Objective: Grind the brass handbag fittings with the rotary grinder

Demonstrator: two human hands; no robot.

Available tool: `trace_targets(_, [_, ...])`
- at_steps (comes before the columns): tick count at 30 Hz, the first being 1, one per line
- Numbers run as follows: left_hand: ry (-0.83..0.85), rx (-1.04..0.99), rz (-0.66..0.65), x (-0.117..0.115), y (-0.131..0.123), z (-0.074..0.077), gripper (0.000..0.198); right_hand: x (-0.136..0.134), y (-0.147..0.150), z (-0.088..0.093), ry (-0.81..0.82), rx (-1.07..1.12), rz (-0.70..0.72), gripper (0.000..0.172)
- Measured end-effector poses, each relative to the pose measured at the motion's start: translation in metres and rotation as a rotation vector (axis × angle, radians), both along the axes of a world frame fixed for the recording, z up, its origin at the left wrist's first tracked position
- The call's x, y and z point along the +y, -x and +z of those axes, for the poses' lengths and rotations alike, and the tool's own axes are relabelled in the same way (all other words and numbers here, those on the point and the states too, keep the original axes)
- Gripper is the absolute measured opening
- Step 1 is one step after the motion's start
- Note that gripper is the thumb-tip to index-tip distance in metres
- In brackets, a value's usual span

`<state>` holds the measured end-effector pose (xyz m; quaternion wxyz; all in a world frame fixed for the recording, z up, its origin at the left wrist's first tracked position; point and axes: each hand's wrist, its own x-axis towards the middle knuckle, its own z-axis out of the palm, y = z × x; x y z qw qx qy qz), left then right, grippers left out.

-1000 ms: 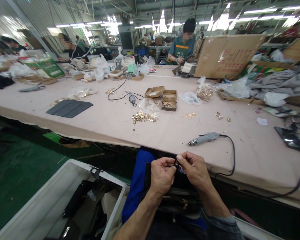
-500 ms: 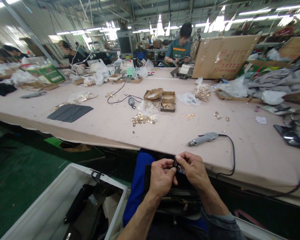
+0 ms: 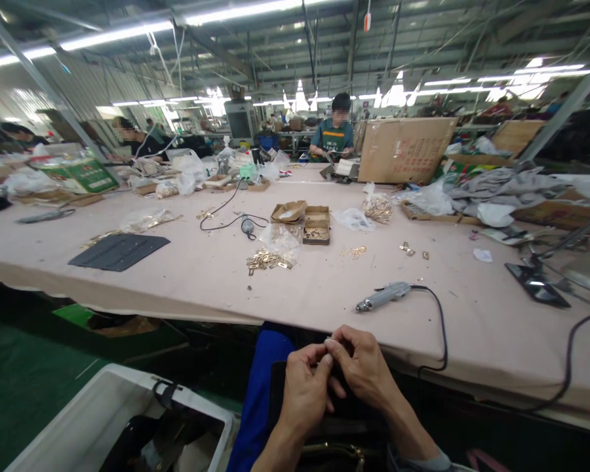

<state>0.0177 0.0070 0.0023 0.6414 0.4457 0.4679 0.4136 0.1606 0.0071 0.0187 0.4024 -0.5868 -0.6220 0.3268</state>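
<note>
Currently | left hand, right hand: pinched together, grip contents hidden | carton: red print, illegible

left hand touching right hand | corded tool on table

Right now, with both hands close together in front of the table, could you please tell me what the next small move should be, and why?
I would probably ease the right hand slightly away from the left hand, because they meet at the fingertips and hide whatever may be between them. The grey corded tool lies on the table, so it can likely wait.
</note>
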Motion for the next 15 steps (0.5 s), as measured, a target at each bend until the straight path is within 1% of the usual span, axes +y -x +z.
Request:
trace_targets(2, [-0.053, 0.023, -0.063, -0.001, 0.0, 0.001, 0.04, 0.0, 0.003, 0.002, -0.025, 0.019, -0.024, 0.03])
trace_targets(3, [-0.077, 0.039, -0.07, -0.001, -0.001, 0.001, 0.04, 0.0, 0.004, 0.002, -0.027, 0.035, -0.033, 0.03])
trace_targets(6, [-0.113, 0.063, -0.012, 0.0, -0.003, -0.007, 0.04, 0.001, 0.006, -0.001, 0.003, 0.046, -0.033, 0.032])
trace_targets(10, [-0.094, 0.015, 0.007, 0.002, -0.004, -0.018, 0.035, 0.007, 0.002, -0.006, 0.053, 0.022, -0.024, 0.039])
trace_targets(12, [-0.073, -0.027, 0.014, 0.003, -0.005, -0.02, 0.032, 0.01, 0.0, -0.009, 0.091, 0.032, -0.034, 0.042])
trace_targets(15, [-0.029, -0.115, 0.022, 0.003, -0.005, -0.02, 0.029, 0.014, -0.001, -0.014, 0.195, 0.105, -0.016, 0.045])
